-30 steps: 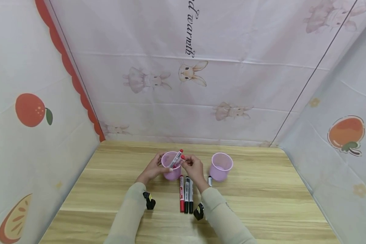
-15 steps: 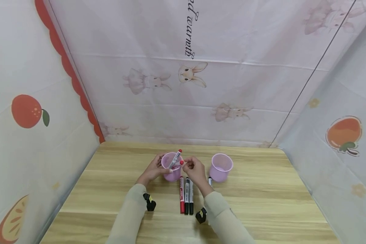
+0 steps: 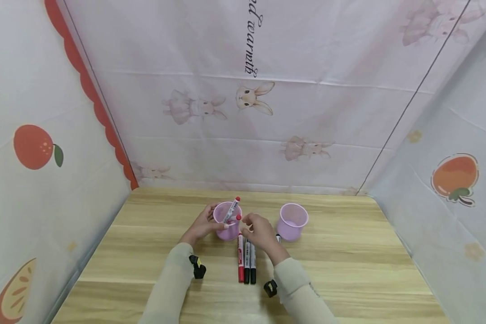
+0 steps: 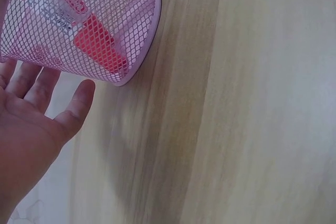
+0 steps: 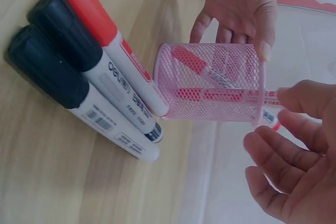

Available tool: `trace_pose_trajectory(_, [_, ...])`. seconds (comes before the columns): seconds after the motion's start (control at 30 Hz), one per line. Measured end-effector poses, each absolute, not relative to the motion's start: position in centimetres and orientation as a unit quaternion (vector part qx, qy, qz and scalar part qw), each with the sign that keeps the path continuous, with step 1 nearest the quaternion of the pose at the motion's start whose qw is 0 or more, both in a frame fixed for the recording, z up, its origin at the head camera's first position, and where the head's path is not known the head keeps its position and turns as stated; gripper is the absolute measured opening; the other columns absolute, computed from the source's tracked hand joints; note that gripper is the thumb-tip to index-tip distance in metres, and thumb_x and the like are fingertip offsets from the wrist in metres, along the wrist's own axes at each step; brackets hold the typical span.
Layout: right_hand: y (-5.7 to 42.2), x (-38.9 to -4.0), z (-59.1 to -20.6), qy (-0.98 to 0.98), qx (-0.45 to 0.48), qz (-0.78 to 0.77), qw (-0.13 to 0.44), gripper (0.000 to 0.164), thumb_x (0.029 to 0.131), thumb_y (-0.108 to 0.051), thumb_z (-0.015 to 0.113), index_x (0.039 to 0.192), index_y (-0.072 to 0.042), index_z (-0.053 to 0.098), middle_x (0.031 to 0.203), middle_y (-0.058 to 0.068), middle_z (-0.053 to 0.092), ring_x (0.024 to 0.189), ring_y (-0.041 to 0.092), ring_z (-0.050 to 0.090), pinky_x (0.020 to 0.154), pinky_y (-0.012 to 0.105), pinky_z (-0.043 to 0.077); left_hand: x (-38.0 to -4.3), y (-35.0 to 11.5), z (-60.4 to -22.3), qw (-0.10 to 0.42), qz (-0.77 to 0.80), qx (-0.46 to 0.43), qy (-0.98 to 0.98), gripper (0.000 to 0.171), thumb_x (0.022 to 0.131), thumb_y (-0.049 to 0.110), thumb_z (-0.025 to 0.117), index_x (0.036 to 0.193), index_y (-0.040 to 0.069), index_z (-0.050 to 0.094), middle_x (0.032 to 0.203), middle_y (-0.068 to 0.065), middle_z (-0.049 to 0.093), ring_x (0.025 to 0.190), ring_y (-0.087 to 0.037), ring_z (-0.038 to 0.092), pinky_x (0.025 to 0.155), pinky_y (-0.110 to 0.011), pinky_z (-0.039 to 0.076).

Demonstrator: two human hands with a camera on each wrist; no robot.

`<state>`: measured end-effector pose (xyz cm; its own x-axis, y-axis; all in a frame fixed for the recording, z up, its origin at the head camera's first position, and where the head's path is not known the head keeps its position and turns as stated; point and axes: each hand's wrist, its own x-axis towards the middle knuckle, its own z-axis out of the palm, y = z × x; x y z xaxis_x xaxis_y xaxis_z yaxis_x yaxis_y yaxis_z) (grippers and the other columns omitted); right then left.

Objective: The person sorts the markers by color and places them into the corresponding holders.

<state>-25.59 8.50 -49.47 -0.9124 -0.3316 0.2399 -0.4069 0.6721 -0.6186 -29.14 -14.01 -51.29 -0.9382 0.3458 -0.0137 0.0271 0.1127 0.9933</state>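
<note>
My left hand [image 3: 200, 227] holds a pink mesh pen cup [image 3: 228, 234] upright on the table, thumb at its rim and fingers along its far side. Two red-capped markers lean inside; one whiteboard marker [image 3: 231, 210] sticks up higher, while the other's red end [image 3: 238, 217] rests by the right rim. Just right of that cup, my right hand [image 3: 262, 231] has loosely bent fingers and grips nothing. In the right wrist view its thumb is close to the end of a marker. Below lie a red marker [image 3: 240, 261] and two black markers [image 3: 247, 263], side by side.
A second pink mesh cup [image 3: 292, 233] stands to the right, with no marker visible in it. Partly hidden behind my right wrist, another marker [image 3: 278, 238] lies in front of that cup. Printed cloth walls [image 3: 247, 157] border the wooden table [image 3: 348, 270].
The right hand has lowered a red-capped marker into the left cup and let go, then drawn slightly right. The left hand keeps its hold on the cup.
</note>
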Motion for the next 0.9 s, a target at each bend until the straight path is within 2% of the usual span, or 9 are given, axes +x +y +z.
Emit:
trace_pose_trajectory(0.13, [8.8,-25.3,-49.0,-0.929,0.226,0.287,0.053,0.024,0.081,-0.017,0.07,0.102,-0.007,0.064,0.094,0.008,0.064,0.081,0.021,0.062,0.07,0.033,0.051,-29.6,-14.1,-51.9,0.119,0.65,0.126,0.74,0.086,0.07,0.006,0.08,0.141,0.003,0.03,0.14,-0.021,0.037,0.13,-0.037,0.03,0.105,-0.051,0.025])
trace_pose_trajectory(0.47, [9.1,-24.2,-48.3,-0.942,0.303,0.141,0.032,0.037,0.077,-0.027,0.071,0.11,-0.011,0.064,0.101,0.007,0.062,0.082,0.025,0.061,0.069,0.038,0.05,-30.7,-14.1,-54.0,0.096,0.64,0.126,0.752,0.086,0.068,0.01,0.082,0.14,0.023,0.036,0.139,-0.009,0.041,0.127,-0.03,0.037,0.1,-0.049,0.034])
trace_pose_trajectory(0.7, [9.0,-24.1,-48.4,-0.939,0.312,0.136,0.043,0.036,0.077,-0.028,0.072,0.107,-0.011,0.064,0.098,0.006,0.061,0.08,0.024,0.06,0.068,0.037,0.05,-30.6,-14.2,-53.2,0.117,0.639,0.123,0.75,0.089,0.07,0.01,0.081,0.143,0.019,0.032,0.143,-0.014,0.035,0.13,-0.034,0.032,0.101,-0.052,0.031])
trace_pose_trajectory(0.9, [8.5,-23.6,-48.6,-0.94,0.314,0.12,0.062,0.033,0.077,-0.028,0.072,0.105,-0.01,0.065,0.095,0.006,0.062,0.08,0.023,0.06,0.065,0.037,0.051,-29.4,-14.2,-51.2,0.129,0.636,0.134,0.749,0.087,0.072,0.006,0.079,0.144,0.012,0.029,0.143,-0.02,0.033,0.129,-0.037,0.032,0.1,-0.049,0.034])
